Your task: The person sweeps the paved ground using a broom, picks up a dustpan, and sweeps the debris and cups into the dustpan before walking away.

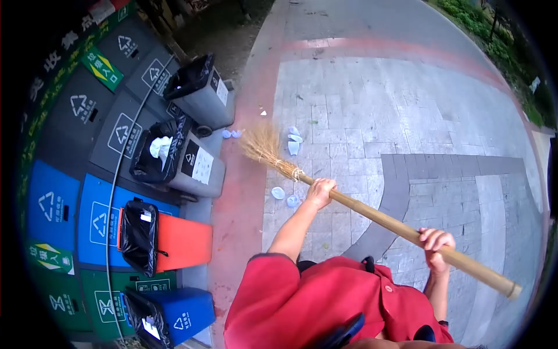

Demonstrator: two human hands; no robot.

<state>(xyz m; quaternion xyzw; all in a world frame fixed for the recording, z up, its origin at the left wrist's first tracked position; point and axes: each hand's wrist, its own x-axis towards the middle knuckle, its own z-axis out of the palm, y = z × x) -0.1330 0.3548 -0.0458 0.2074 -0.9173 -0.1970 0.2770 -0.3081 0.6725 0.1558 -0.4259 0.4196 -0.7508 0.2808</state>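
A long broom has a thick bamboo handle slanting from centre to lower right, with straw bristles at its upper left end. My left hand is closed round the handle just below the bristle binding. Farther down the handle, my right hand is wrapped round it. Pale translucent pieces of litter lie on the paving right of the bristles. More pale pieces are below the bristles, and others lie to their left on the red strip.
Along the left stand two grey bins, a red bin and a blue bin, lined with black bags. Behind them is a panelled wall with recycling signs. Greenery borders the pavement at upper right.
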